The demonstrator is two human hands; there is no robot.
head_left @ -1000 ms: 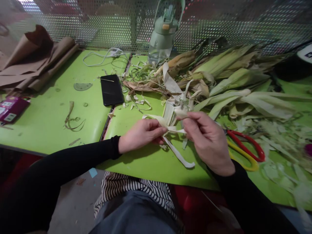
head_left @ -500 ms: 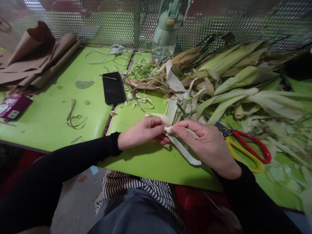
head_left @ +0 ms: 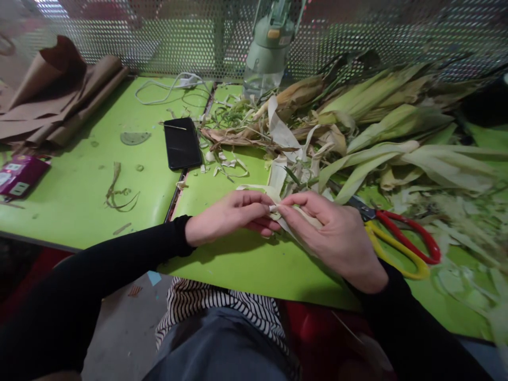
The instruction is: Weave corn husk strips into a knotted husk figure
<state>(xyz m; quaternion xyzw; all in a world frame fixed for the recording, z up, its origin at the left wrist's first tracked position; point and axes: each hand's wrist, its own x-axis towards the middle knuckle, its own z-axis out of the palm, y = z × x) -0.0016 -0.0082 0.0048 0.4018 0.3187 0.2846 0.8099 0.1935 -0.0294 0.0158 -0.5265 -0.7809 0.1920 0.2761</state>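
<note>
Just above the green tabletop, my left hand (head_left: 234, 214) and my right hand (head_left: 329, 227) meet, pinching a pale strip of corn husk (head_left: 273, 208) between fingertips and thumbs. A small twisted or knotted bit of it shows between the two thumbs. Loose husk ends stick out behind my left fingers and below my right palm, partly hidden by the hands. Scissors (head_left: 397, 233) with one red and one yellow handle lie right of my right hand, their blades partly under husk. Beyond the hands spreads a heap of corn husks (head_left: 369, 127).
A black phone (head_left: 182, 143) lies left of the heap, near a clear protractor (head_left: 135, 138) and a white cable (head_left: 159, 95). A water bottle (head_left: 266, 53) stands at the back by the perforated panel. Brown paper (head_left: 59, 95) and a purple power socket (head_left: 24, 174) are far left.
My right fingers have closed in toward the left ones, covering more of the knotted husk. The loose strip below has swung under my right hand. The view has shifted slightly.
</note>
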